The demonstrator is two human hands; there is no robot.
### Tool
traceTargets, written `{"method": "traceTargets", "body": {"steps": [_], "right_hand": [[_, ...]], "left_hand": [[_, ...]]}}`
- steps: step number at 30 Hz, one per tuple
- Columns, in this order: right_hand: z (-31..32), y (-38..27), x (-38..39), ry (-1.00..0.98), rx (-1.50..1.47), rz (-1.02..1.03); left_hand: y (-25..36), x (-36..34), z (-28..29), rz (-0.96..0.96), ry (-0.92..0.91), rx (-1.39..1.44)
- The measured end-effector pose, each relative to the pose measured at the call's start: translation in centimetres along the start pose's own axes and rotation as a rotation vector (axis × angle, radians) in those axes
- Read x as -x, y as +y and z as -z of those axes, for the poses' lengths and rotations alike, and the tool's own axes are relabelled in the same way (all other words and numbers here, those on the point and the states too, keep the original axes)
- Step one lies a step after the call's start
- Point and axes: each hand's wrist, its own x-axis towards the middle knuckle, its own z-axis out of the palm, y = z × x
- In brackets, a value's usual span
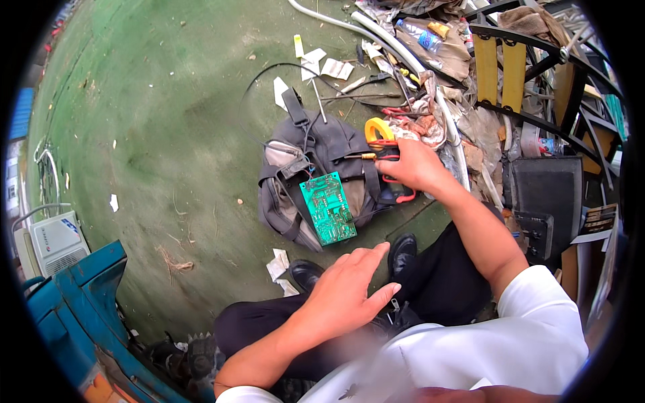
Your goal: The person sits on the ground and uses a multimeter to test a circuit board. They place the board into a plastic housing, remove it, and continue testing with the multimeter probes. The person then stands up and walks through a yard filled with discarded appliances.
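A green circuit board point(328, 208) lies solder side up on a grey and black backpack point(290, 218) on the ground in front of me. My right hand point(415, 166) reaches to the bag's right side, fingers curled in among red cords point(390, 157). What they grip, if anything, is partly hidden. Under that hand is a dark object point(392, 193) with a red curved piece beside it. A yellow tape roll point(377, 130) sits just beyond my fingers. My left hand point(346, 289) hovers over my lap, fingers stretched out, holding nothing, nearest to the board's lower edge.
Paper scraps point(312, 59), white pipes point(440, 101), a plastic bottle point(420, 35) and rags litter the ground at the far right. A black metal frame with yellow slats point(498, 72) stands there. On the left are a teal metal cabinet point(80, 285) and a pale boxy device point(57, 242).
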Motion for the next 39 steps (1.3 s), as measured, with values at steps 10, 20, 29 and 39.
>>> {"method": "traceTargets", "body": {"steps": [10, 20, 29, 39], "right_hand": [[-1.8, -3.1, 4.8, 0.237, -0.104, 0.187], [16.1, -5.7, 27.3, 0.127, -0.405, -0.233], [46.7, -17.1, 11.7, 0.428, -0.424, 0.092], [54.3, -25.5, 0.2, 0.020, -0.248, -0.074]], "left_hand": [[1.9, 1.2, -1.7, 0.235, 0.055, 0.062], [0.9, 6.6, -4.2, 0.551, 0.564, 0.482], [14.3, 2.4, 23.2, 0.498, 0.826, 1.038], [17.7, -7.4, 54.6, 0.731, 0.530, 0.816]]}}
